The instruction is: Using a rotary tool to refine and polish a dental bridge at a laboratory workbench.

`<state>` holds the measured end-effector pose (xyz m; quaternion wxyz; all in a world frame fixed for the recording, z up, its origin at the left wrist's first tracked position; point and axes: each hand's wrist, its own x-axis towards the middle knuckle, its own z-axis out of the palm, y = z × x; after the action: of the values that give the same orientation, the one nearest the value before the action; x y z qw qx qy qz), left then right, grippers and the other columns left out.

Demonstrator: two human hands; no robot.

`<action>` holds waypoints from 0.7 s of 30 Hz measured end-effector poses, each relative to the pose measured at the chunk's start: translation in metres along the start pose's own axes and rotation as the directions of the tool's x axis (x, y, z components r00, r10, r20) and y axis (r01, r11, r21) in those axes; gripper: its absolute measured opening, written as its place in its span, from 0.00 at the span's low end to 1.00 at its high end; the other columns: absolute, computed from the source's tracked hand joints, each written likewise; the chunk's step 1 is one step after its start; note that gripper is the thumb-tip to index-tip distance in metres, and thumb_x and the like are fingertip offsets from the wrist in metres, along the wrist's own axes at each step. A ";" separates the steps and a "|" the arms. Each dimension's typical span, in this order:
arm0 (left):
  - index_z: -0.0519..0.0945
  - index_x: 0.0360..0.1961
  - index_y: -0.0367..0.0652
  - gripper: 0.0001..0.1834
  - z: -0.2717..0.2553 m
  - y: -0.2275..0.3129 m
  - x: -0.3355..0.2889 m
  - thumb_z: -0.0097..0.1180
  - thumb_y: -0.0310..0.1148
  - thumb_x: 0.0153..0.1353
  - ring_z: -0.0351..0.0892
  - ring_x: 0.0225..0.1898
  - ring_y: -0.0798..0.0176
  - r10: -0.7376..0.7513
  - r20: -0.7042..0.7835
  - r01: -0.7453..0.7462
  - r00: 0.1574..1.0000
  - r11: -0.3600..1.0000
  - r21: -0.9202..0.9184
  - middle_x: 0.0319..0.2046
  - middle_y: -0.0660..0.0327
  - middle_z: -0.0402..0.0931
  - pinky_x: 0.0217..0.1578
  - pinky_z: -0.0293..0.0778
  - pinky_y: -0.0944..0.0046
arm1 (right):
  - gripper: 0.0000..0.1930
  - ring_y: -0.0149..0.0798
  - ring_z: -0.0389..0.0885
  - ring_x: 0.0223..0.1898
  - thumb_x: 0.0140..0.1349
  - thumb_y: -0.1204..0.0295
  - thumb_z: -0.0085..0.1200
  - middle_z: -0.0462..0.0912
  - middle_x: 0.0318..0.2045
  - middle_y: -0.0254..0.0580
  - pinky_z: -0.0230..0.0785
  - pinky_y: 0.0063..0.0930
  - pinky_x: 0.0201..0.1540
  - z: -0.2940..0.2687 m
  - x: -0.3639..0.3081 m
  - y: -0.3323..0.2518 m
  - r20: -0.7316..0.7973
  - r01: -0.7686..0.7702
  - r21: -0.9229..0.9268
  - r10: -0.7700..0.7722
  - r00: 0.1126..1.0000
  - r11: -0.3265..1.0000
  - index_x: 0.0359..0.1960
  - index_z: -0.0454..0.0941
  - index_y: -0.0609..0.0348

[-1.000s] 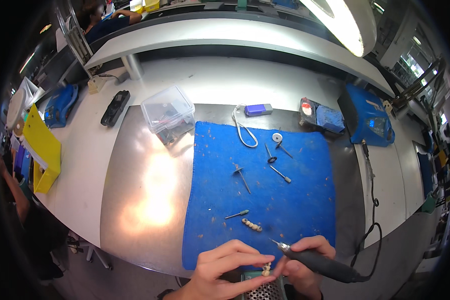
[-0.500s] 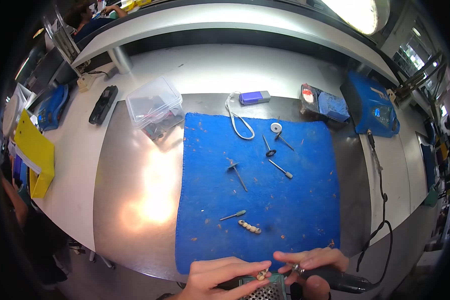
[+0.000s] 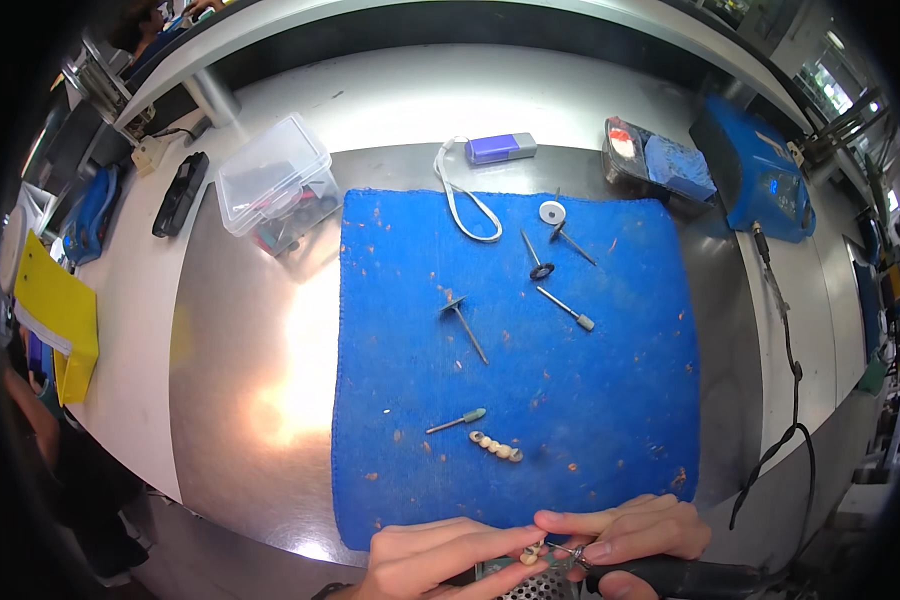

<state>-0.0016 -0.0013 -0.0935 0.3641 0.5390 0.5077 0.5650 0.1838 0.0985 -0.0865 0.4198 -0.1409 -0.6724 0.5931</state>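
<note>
Near the lower edge, my left hand pinches a small tooth-coloured dental piece between thumb and fingers. My right hand is closed around a black rotary handpiece. Its thin metal tip points at the dental piece; whether the two touch I cannot tell. The right fingertips meet the left ones just above. Below both hands is a perforated metal grille, partly hidden. Ahead of them on the blue mat lie a tooth-coloured dental bridge and a green-tipped bur.
Farther up the mat lie a disc on a shank, a pale-tipped bur, a black wheel and a white disc. Beyond are a clear plastic box, a purple-grey stick with strap and a blue control unit with cable.
My right hand has moved left with the handpiece, bringing its tip up to the dental piece in my left hand. The view has shifted slightly; the things on the mat lie as before.
</note>
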 end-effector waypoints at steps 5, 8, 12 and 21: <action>0.85 0.44 0.28 0.16 -0.002 0.003 0.003 0.72 0.18 0.53 0.88 0.32 0.59 -0.036 0.050 0.030 0.998 0.993 0.114 0.32 0.50 0.86 0.34 0.80 0.66 | 0.11 0.59 0.89 0.45 0.69 0.71 0.57 0.88 0.36 0.62 0.84 0.39 0.41 -0.002 -0.001 -0.001 0.049 -0.019 -0.048 0.022 0.999 0.999 0.48 0.76 0.65; 0.86 0.42 0.28 0.16 -0.002 0.002 0.004 0.72 0.19 0.51 0.88 0.31 0.58 -0.008 0.042 0.003 0.999 0.992 0.129 0.31 0.50 0.86 0.33 0.80 0.66 | 0.11 0.59 0.89 0.45 0.68 0.72 0.57 0.87 0.37 0.65 0.84 0.38 0.40 -0.003 0.000 0.000 0.057 -0.028 -0.041 0.031 0.998 0.999 0.48 0.77 0.66; 0.86 0.43 0.28 0.16 -0.001 0.000 0.005 0.72 0.19 0.51 0.88 0.31 0.57 -0.005 0.038 0.000 0.999 0.993 0.118 0.31 0.50 0.86 0.32 0.80 0.66 | 0.11 0.58 0.90 0.45 0.67 0.74 0.58 0.86 0.40 0.71 0.84 0.37 0.39 -0.004 -0.003 0.003 0.051 -0.021 -0.015 0.022 0.998 1.000 0.48 0.77 0.66; 0.88 0.42 0.31 0.16 0.003 0.003 -0.001 0.75 0.20 0.50 0.90 0.30 0.56 -0.241 0.010 0.238 0.971 0.963 0.127 0.29 0.45 0.87 0.31 0.84 0.67 | 0.11 0.57 0.90 0.44 0.67 0.74 0.57 0.87 0.39 0.68 0.83 0.35 0.37 -0.004 0.000 0.002 0.054 -0.046 -0.045 0.049 0.997 0.998 0.48 0.77 0.66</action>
<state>0.0020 -0.0023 -0.0913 0.4015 0.5025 0.5988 0.4772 0.1867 0.1017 -0.0882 0.3838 -0.1495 -0.6929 0.5919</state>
